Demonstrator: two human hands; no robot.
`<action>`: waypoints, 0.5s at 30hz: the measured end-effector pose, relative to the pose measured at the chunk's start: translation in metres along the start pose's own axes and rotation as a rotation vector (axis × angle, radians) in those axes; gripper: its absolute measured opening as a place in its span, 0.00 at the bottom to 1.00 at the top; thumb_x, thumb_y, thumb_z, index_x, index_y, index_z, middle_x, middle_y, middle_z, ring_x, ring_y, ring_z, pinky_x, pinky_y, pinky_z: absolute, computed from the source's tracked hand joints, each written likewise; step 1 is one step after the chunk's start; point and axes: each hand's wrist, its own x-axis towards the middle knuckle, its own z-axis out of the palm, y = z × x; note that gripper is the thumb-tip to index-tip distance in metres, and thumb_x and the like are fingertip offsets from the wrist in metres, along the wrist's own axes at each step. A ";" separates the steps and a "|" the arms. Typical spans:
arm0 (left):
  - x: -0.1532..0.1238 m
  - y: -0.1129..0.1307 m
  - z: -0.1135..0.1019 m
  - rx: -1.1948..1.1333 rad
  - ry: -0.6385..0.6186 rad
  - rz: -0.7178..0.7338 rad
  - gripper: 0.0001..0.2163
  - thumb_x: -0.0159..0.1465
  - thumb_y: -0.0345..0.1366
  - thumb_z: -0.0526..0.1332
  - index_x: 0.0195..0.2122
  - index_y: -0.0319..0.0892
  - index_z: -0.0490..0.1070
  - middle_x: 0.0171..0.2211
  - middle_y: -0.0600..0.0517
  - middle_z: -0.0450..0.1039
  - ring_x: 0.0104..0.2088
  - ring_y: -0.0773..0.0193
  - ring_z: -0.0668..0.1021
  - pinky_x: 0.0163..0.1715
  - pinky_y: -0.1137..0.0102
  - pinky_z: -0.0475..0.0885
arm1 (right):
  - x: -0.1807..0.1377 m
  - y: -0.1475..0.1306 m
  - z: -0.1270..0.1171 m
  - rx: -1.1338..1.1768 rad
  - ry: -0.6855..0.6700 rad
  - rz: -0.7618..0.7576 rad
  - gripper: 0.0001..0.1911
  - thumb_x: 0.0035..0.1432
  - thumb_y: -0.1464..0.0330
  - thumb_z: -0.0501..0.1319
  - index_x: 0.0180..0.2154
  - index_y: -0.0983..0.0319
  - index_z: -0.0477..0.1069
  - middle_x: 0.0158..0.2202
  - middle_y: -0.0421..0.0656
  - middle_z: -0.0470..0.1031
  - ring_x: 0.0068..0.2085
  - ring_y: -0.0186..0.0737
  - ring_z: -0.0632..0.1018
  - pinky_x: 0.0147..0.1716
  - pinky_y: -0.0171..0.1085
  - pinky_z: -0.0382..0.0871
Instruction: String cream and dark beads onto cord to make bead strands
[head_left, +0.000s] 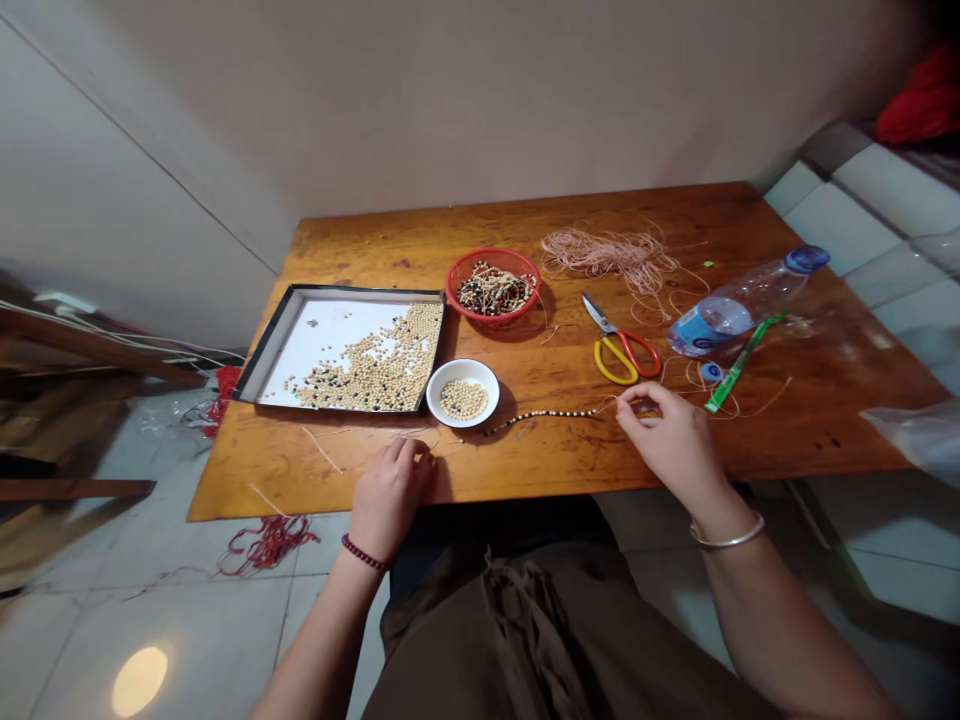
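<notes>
A strand of pale and dark beads lies along the table in front of me, between my hands. My right hand is closed in a pinch on the thin cord at the strand's right end. On the table's front part, my left hand rests with its fingers curled together; whether it holds anything is hidden. Just beyond that hand stands a white bowl of loose pale beads. Scissors with one yellow and one red handle lie partly open beyond my right hand.
A black-edged tray of loose beads sits at the left. Behind the bowl is a red basket of bead strands. A tangle of pink cord, a plastic bottle and a green packet lie right.
</notes>
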 end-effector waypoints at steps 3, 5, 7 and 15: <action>0.000 0.000 0.001 -0.033 0.020 -0.003 0.07 0.66 0.35 0.52 0.39 0.42 0.68 0.38 0.49 0.73 0.36 0.62 0.76 0.35 0.70 0.67 | 0.000 0.003 0.002 0.047 -0.021 0.036 0.05 0.52 0.66 0.59 0.31 0.61 0.71 0.29 0.43 0.78 0.27 0.39 0.79 0.28 0.35 0.72; 0.002 0.001 0.004 -0.049 0.041 0.007 0.08 0.66 0.36 0.52 0.42 0.42 0.68 0.40 0.48 0.73 0.37 0.62 0.76 0.36 0.70 0.68 | 0.000 0.006 0.005 0.078 -0.026 0.052 0.05 0.52 0.66 0.60 0.31 0.61 0.71 0.29 0.43 0.78 0.28 0.40 0.79 0.28 0.35 0.73; 0.004 0.003 0.008 -0.040 0.049 0.028 0.09 0.66 0.36 0.52 0.44 0.42 0.69 0.40 0.47 0.73 0.39 0.61 0.76 0.37 0.69 0.68 | 0.000 0.010 0.007 0.088 -0.028 0.063 0.05 0.51 0.66 0.60 0.30 0.61 0.71 0.28 0.43 0.78 0.28 0.40 0.79 0.28 0.35 0.73; 0.021 0.009 0.020 0.088 -0.035 0.121 0.08 0.65 0.34 0.53 0.34 0.42 0.71 0.33 0.47 0.72 0.35 0.58 0.74 0.33 0.67 0.67 | -0.001 0.022 0.015 0.131 -0.054 0.115 0.05 0.48 0.66 0.63 0.29 0.61 0.73 0.26 0.43 0.77 0.28 0.41 0.79 0.29 0.36 0.73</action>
